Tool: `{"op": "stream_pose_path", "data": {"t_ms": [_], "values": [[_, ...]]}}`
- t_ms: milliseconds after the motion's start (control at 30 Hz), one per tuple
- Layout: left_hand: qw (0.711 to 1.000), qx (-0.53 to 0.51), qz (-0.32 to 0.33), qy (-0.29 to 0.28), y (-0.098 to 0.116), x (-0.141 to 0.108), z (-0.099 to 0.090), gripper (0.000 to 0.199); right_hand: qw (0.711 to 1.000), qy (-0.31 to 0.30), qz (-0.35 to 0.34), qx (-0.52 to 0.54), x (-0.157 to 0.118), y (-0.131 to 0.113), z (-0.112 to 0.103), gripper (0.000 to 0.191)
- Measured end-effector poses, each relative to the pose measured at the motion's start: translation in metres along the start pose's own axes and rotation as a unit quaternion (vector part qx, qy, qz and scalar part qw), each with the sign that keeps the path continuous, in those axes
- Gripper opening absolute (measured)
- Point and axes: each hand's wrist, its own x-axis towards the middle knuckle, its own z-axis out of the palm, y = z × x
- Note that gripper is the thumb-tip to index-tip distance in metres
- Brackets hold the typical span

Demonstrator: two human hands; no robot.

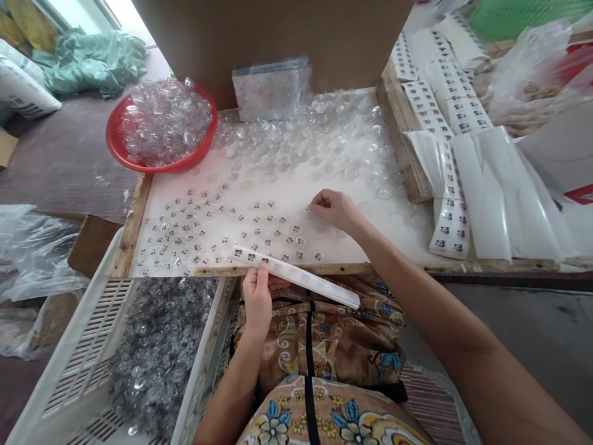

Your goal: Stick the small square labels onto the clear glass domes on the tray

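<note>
Many clear discs [280,162] toward the far side of your white board [273,194] blur into its pale surface, so you can't make out each one. The near crate [76,364] is cut off by the bottom of the view, and the loose clear pieces [162,352] inside it merge into a grey mass.

Your left hand [259,300] pinches a long folded strip [308,278] with small black prints between thumb and fingers, above the board's front wooden edge [222,271]. The strip slants down toward your right, and it hides part of those fingers. Your right hand [337,211] is closed at the tips, thumb against index finger, low over the middle of the board. One small dark mark shows at those fingertips; you can't tell whether it is gripped or lies beneath them.

Discs with black prints [296,228] spread over the near left and middle of the board. At its far left corner sits a red bowl [111,139] heaped with clear pieces. A clear package [271,93] stands against the big cardboard panel [278,37], which blocks your view beyond. To your right, printed strips [447,213] lie beyond a wooden rail [412,179], and your right forearm covers part of the front edge.
</note>
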Motion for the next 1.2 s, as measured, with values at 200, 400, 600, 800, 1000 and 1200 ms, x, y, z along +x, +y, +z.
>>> {"op": "stream_pose_path", "data": {"t_ms": [200, 400, 600, 800, 1000, 1200], "values": [[1.0, 0.003, 0.004, 0.003, -0.002, 0.0, -0.001, 0.039, 0.998, 0.004, -0.002, -0.063, 0.001, -0.004, 0.004, 0.004], [1.0, 0.01, 0.003, 0.005, -0.002, 0.001, -0.001, 0.04, 0.997, 0.004, -0.001, -0.075, 0.001, -0.005, 0.005, 0.006], [1.0, 0.009, 0.006, 0.003, -0.002, 0.0, -0.001, 0.037, 0.996, -0.002, -0.007, -0.085, 0.001, -0.005, 0.004, 0.007], [1.0, 0.013, 0.002, 0.003, -0.001, 0.0, 0.0, 0.039, 0.989, 0.013, -0.043, -0.137, -0.002, -0.004, 0.012, 0.006], [1.0, 0.014, 0.0, 0.003, -0.001, 0.0, 0.001, 0.042, 0.973, 0.036, -0.062, -0.218, -0.014, -0.011, 0.021, 0.015], [1.0, 0.012, 0.006, 0.006, -0.003, -0.001, 0.0, 0.04, 0.979, 0.038, -0.047, -0.195, -0.011, -0.011, 0.016, 0.035]]}}
